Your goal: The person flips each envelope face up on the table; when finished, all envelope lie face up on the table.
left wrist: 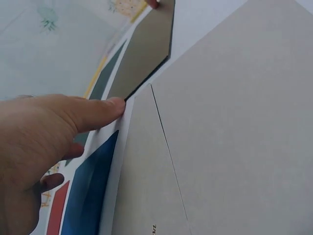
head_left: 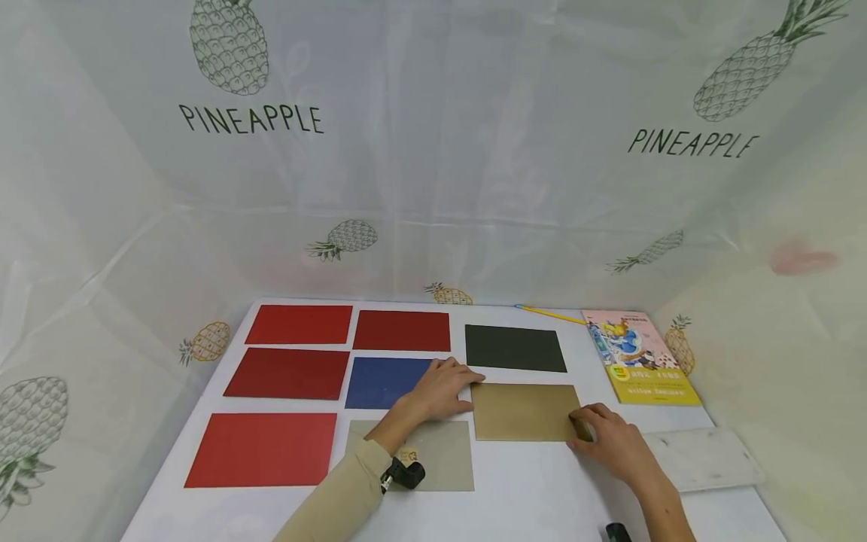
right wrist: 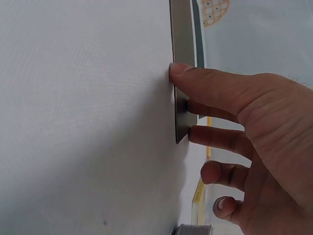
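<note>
A gold rectangular card [head_left: 524, 412] lies flat on the white table, between both hands. My left hand [head_left: 440, 391] reaches over a blue card [head_left: 382, 382] to the gold card's left side; in the left wrist view its straight thumb [left wrist: 105, 110] meets the near left corner. At the opposite end, my right hand [head_left: 612, 444] holds the near right corner, its thumb [right wrist: 183, 73] on the near edge and fingertips at the right edge. A grey card [head_left: 447, 459] lies under the left wrist. Beyond the gold card is a dark green card [head_left: 515, 348].
Several red cards [head_left: 264, 449] are laid out at the left and back. A pink and yellow book [head_left: 643, 361] lies at the right, with a yellow pencil [head_left: 555, 315] beside it. Behind the right hand is a whitish flat board [head_left: 711, 459]. Pineapple-printed sheeting [head_left: 474, 150] surrounds the table.
</note>
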`<action>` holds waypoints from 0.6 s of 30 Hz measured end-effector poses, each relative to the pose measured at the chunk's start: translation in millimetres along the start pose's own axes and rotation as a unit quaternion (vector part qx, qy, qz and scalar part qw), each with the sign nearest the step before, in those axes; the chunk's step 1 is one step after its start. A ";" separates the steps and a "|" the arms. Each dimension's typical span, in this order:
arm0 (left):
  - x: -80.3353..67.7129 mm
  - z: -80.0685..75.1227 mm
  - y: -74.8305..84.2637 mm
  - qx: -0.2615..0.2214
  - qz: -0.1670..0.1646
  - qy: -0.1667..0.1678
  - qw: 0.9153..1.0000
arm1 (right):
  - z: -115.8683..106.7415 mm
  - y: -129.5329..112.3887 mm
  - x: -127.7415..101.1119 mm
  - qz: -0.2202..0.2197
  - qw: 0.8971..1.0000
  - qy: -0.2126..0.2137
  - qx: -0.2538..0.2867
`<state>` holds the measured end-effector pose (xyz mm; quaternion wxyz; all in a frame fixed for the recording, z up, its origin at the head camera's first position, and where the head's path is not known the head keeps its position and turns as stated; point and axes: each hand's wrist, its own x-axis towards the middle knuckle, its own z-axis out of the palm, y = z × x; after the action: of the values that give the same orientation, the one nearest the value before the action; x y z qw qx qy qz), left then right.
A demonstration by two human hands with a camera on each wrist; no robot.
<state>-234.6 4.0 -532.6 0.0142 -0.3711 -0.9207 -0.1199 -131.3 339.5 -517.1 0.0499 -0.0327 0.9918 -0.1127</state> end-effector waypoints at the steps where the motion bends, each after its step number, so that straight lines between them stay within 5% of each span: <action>1: -0.2 -0.2 -0.1 0.002 -0.002 0.001 1.000 | 0.1 -0.2 -0.1 0.001 1.000 0.000 0.002; 18: -6.2 3.5 -5.5 -0.026 -0.001 0.022 0.999 | -4.0 2.4 -0.8 0.013 0.998 -0.040 0.039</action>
<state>-233.7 -3.3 -537.9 0.0250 -0.3678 -0.9170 -0.1522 -131.0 342.7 -513.7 0.0924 -0.0226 0.9843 -0.1488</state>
